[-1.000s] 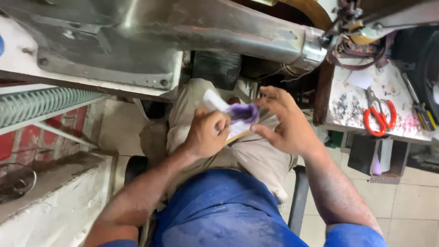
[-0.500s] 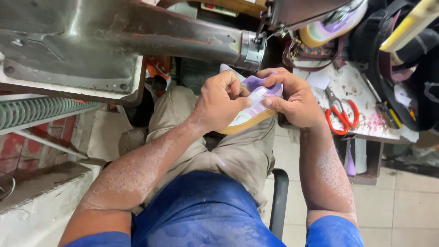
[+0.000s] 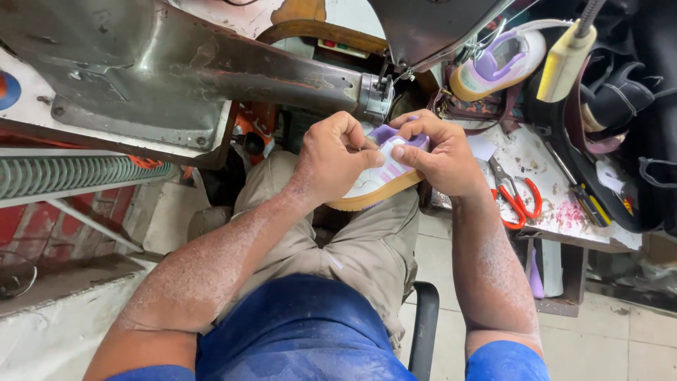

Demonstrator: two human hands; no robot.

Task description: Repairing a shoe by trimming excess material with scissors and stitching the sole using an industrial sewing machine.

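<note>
Shoe (image 3: 381,180) gripped by both hands, left hand (image 3: 331,159) and right hand (image 3: 441,155), over lap at sewing machine arm (image 3: 282,70) tip; looks like positioning step, next needs careful alignment under needle

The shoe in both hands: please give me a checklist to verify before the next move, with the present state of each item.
1. Left hand grips the shoe: ok.
2. Right hand grips the shoe from the other side: ok.
3. Shoe sits close under the tip of the machine arm: ok.
4. Shoe touches the needle: cannot tell, the hands hide it.
5. Red-handled scissors lie on the table, apart from both hands: ok.
6. Fingers are away from the machine tip: cannot tell.
</note>
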